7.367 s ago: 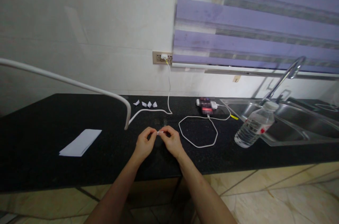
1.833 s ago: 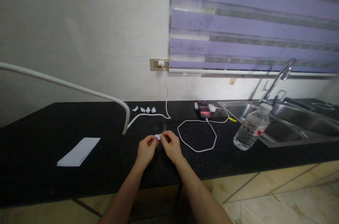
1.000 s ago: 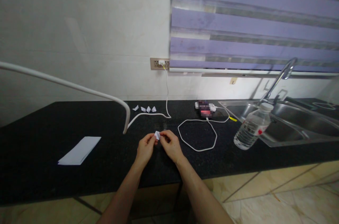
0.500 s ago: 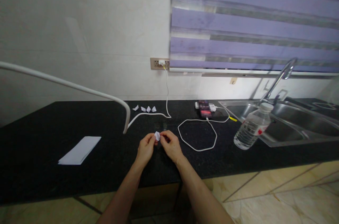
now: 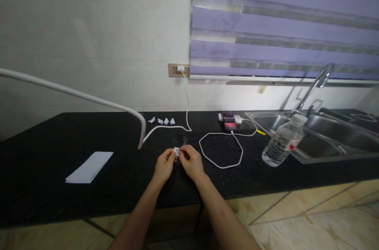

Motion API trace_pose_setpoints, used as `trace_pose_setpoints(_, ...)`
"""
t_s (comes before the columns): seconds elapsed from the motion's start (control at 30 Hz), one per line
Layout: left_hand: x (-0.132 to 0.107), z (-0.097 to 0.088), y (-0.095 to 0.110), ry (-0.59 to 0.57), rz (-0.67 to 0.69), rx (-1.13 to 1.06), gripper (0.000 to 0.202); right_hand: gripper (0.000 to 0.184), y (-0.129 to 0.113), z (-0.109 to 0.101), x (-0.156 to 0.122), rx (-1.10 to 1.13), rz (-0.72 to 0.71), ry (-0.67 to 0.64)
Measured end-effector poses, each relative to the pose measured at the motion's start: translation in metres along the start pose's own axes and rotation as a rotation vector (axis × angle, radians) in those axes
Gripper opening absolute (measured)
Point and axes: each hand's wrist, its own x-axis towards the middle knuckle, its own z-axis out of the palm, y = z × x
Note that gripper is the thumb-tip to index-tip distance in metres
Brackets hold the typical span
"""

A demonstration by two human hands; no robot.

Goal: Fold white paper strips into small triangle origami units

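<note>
A small folded piece of white paper (image 5: 177, 151) is pinched between my two hands, just above the front part of the dark countertop (image 5: 124, 198). My left hand (image 5: 164, 164) grips its left side with thumb and fingers. On the other side, my right hand (image 5: 191, 161) has its fingertips closed on the right edge. Beyond the hands, several small folded white papers (image 5: 166, 121) lie in a row near the wall. A stack of white paper strips (image 5: 89, 167) rests on the counter to the left.
A white cable (image 5: 220, 167) loops right of my hands, joined to a phone (image 5: 229, 120) near the wall. Farther right stand a water bottle (image 5: 282, 143) and a steel sink (image 5: 302, 159) with a faucet (image 5: 314, 86). A thick white bent tube (image 5: 89, 97) crosses the left side.
The small folded paper has turned slightly between my fingertips, showing a different outline. Both hands stay in nearly the same place; the other things have not moved.
</note>
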Motion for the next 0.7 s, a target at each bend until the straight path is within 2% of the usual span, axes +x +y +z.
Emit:
trace_pose_setpoints(0.2, 0.000, 0.001, -0.001, 0.086, -0.036, -0.011, 0.025, 0.020, 0.005, 0.004, 0.000, 0.131, 0.095, 0.006)
trace_pose_setpoints(0.33, 0.000, 0.002, -0.001, 0.086, -0.026, -0.009, 0.026, 0.025, 0.007, 0.007, 0.000, 0.219, 0.159, 0.014)
trace_pose_setpoints(0.47, -0.002, 0.002, 0.003, 0.106, -0.049, -0.045, 0.025, 0.014, 0.010, 0.007, 0.000, 0.174, 0.175, 0.045)
trace_pose_setpoints(0.57, -0.003, 0.002, 0.006, 0.060, -0.050, -0.070, 0.023, 0.012, 0.010, 0.005, 0.001, 0.169, 0.185, 0.079)
trace_pose_setpoints(0.7, -0.002, 0.003, 0.004, 0.040, -0.026, -0.101, 0.020, 0.014, 0.004, 0.001, 0.002, 0.211, 0.119, 0.026)
